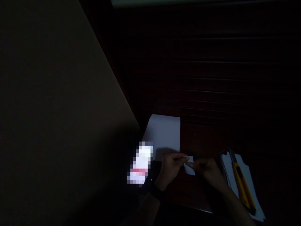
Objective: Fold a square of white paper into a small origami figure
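The scene is very dark. My left hand (170, 168) and my right hand (208, 171) meet over a dark table, both pinching a small white piece of paper (189, 167) between their fingertips. A dark band sits on my left wrist. A larger white sheet (164, 133) lies flat just beyond my hands.
A yellow utility knife (242, 183) lies on a stack of white paper (249, 175) right of my right hand. A bright pixelated rectangle (141, 163) glows left of my left hand. A large tan panel (51, 110) fills the left side. Dark slats cover the back.
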Available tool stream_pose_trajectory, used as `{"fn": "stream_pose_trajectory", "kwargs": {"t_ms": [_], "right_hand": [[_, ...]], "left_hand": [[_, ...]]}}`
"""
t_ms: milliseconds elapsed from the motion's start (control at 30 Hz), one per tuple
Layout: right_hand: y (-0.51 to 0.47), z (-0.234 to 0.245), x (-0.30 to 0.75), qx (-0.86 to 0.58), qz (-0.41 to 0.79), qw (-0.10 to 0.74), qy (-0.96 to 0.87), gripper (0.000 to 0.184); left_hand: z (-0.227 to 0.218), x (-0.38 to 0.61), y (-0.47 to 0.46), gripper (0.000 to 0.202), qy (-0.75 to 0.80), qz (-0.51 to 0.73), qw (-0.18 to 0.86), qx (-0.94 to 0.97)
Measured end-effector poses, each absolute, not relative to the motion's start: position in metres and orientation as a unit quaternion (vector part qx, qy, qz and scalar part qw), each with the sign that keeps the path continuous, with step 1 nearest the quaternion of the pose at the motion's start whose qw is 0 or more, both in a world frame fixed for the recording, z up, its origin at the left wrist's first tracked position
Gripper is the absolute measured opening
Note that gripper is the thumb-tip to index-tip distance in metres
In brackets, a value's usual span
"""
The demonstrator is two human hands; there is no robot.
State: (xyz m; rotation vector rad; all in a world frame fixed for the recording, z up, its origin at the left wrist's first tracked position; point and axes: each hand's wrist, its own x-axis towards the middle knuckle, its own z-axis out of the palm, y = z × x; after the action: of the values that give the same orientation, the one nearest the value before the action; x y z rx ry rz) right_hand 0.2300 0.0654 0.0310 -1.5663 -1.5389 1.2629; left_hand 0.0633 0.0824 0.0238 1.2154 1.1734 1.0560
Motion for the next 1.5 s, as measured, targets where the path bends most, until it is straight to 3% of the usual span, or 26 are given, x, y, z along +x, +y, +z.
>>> {"fn": "stream_pose_trajectory", "kwargs": {"t_ms": [200, 733, 1067, 1333, 1500], "right_hand": [[0.065, 0.027, 0.226, -0.588, 0.444, 0.289, -0.611, 0.028], [0.067, 0.031, 0.225, -0.553, 0.508, 0.276, -0.600, 0.035], [0.064, 0.030, 0.225, -0.575, 0.469, 0.272, -0.613, 0.036], [0.062, 0.026, 0.224, -0.607, 0.346, 0.264, -0.665, 0.034], [0.063, 0.026, 0.232, -0.616, 0.250, 0.229, -0.711, 0.027]], "left_hand": [[0.027, 0.067, 0.080, 0.023, 0.465, 0.430, 0.575, 0.519], [0.022, 0.072, 0.082, 0.023, 0.507, 0.466, 0.538, 0.486], [0.026, 0.074, 0.084, 0.024, 0.525, 0.506, 0.502, 0.465], [0.022, 0.074, 0.086, 0.026, 0.518, 0.531, 0.515, 0.430], [0.024, 0.068, 0.089, 0.027, 0.491, 0.482, 0.541, 0.484]]}}
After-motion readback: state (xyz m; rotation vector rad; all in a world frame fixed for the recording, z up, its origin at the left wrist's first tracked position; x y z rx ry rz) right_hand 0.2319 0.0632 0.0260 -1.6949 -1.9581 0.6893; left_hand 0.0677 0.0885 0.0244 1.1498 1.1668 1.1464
